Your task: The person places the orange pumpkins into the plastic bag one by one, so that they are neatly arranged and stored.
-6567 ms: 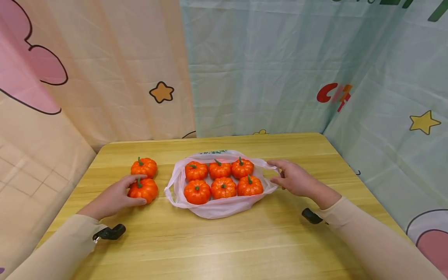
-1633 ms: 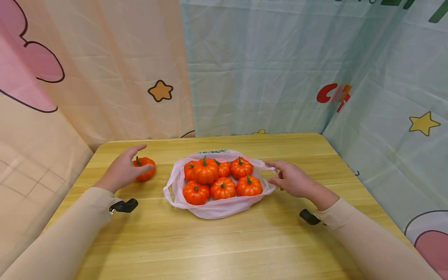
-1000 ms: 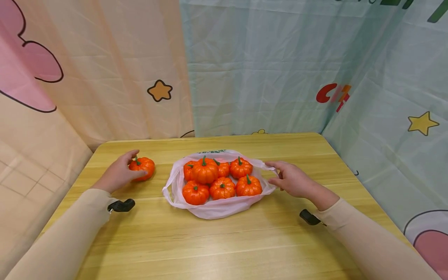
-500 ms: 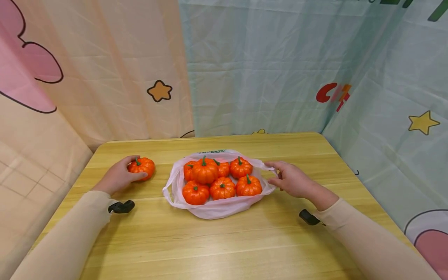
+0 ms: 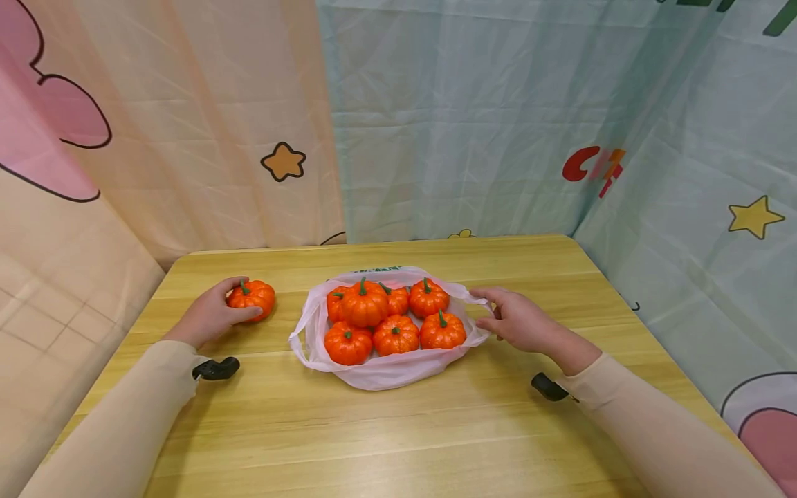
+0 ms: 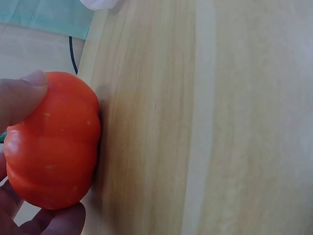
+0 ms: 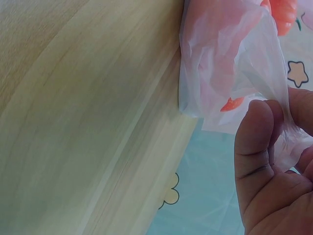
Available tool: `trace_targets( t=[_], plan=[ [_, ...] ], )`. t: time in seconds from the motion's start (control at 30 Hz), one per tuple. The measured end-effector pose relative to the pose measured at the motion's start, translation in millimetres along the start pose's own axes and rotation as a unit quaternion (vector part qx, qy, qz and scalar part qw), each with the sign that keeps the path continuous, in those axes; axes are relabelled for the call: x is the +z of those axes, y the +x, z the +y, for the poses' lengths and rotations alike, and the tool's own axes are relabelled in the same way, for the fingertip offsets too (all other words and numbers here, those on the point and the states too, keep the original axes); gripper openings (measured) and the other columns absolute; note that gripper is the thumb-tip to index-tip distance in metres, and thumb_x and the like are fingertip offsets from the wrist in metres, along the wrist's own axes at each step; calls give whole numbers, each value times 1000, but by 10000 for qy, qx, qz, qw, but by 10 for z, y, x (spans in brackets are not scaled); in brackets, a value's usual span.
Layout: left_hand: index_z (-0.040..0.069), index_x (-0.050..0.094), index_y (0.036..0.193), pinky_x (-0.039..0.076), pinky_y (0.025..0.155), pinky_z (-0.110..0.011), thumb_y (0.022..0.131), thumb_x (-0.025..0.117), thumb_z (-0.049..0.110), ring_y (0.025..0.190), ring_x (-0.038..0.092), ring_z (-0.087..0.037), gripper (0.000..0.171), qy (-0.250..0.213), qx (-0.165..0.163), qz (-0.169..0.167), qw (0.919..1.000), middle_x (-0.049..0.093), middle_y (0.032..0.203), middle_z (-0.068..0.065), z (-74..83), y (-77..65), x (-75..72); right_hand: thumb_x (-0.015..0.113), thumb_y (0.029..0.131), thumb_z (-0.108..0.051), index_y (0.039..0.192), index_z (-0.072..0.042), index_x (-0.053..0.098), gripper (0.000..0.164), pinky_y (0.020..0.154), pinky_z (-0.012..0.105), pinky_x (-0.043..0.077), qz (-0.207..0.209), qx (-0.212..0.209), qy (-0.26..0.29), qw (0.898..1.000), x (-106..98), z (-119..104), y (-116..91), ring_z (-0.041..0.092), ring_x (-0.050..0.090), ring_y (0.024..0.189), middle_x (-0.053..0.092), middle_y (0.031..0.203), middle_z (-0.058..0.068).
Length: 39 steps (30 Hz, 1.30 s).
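At the table's left, my left hand (image 5: pixel 214 312) grips a small orange pumpkin (image 5: pixel 257 299) with a green stem. In the left wrist view the thumb presses one side of that pumpkin (image 6: pixel 56 142) and fingers curl round the other, close to the tabletop. My right hand (image 5: pixel 521 319) pinches the right handle of a thin white plastic bag (image 5: pixel 392 377), stretched taut in the right wrist view between thumb and fingers. Inside the bag's wide mouth sit several more pumpkins (image 5: pixel 396 335), in two rows, with one pumpkin (image 5: pixel 365 303) on top at the back left.
The wooden table (image 5: pixel 398 443) carries the bag near its middle. Printed cloth curtains (image 5: pixel 448 138) stand behind and at both sides. The bag's left handle (image 5: pixel 299 346) lies loose on the table. A black wrist camera mount (image 5: pixel 216 369) juts out from the left sleeve.
One pumpkin from the left pair now lies on top inside the bag. My left hand moved to the remaining pumpkin and its fingers closed round it. The right hand kept its hold.
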<state>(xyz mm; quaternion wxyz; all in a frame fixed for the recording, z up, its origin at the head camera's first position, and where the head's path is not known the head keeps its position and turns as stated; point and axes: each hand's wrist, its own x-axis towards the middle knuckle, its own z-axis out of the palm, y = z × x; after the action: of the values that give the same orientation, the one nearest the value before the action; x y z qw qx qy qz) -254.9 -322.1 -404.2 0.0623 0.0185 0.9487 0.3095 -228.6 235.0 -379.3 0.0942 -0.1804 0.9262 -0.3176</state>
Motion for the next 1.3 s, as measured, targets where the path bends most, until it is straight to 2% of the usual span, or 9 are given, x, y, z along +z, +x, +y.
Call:
trace_targets(
  t=[0.4,0.67,0.8,0.9,1.03,1.3],
  plan=[
    [-5,33,160,34,115,-70,95,76,47,138,41,-56,94,73,76,84,9999,38,157,-39,29,-30,-3,72,99,-12,153,-1,50,60,54,29,50,0,6,-76,10000,-13,-13,-7,17,54,58,57,70,4],
    [-3,33,161,37,114,-69,95,75,51,136,44,-55,95,-13,222,347,9992,39,157,-39,70,-3,-49,72,99,-11,153,-1,50,59,53,30,50,-17,-1,-48,10000,-30,-25,-2,17,54,58,56,68,4],
    [-1,33,162,42,111,-68,96,73,52,133,46,-56,94,-80,352,537,9979,41,156,-38,201,-2,-116,72,99,-11,153,-2,50,60,54,30,51,-37,9,-62,10000,-39,-33,0,17,54,58,55,67,3],
    [4,34,163,44,109,-67,95,74,53,133,47,-54,93,-139,468,587,9971,43,156,-36,358,-9,-160,72,99,-12,154,-2,49,60,54,30,51,-52,13,-93,9999,-45,-40,0,17,55,58,55,68,3],
    [11,37,163,46,108,-63,94,77,50,134,49,-51,89,-278,708,566,9955,47,155,-30,597,-21,-178,72,99,-12,154,-2,49,61,55,30,51,-52,13,-100,9999,-49,-44,0,17,54,58,55,68,4],
    [11,43,160,54,100,-55,94,80,40,130,54,-46,81,-367,1176,508,9911,51,153,-23,1018,-69,-149,73,99,-12,154,-2,49,61,54,30,51,-44,-8,-64,10000,-40,-42,0,17,54,58,55,70,4]
  ],
)
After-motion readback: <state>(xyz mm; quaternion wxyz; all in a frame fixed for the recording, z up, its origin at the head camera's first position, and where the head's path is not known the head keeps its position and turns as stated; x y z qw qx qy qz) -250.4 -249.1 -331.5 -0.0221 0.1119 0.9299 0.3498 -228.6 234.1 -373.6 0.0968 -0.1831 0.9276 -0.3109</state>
